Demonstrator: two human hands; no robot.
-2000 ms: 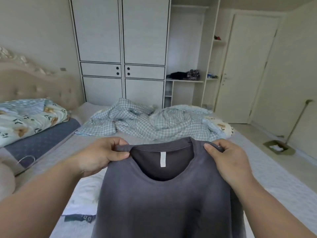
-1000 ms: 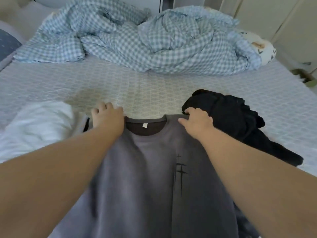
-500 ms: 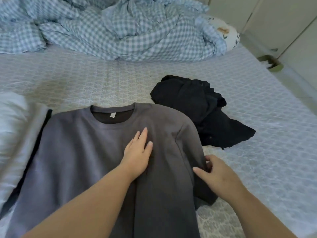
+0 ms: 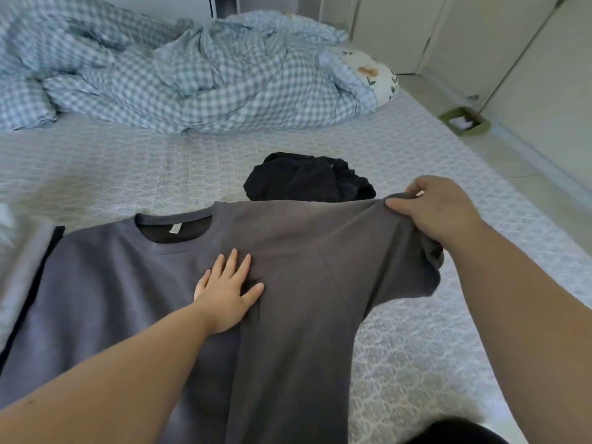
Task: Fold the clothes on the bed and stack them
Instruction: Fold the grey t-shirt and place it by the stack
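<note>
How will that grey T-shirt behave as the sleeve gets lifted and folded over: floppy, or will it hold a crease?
Probably floppy: where the right hand grips the sleeve, the grey T-shirt sags below it. It likely slides on the bed sheet, which may be why the left hand presses flat on the chest. It looks light, rising with a pinch.
</note>
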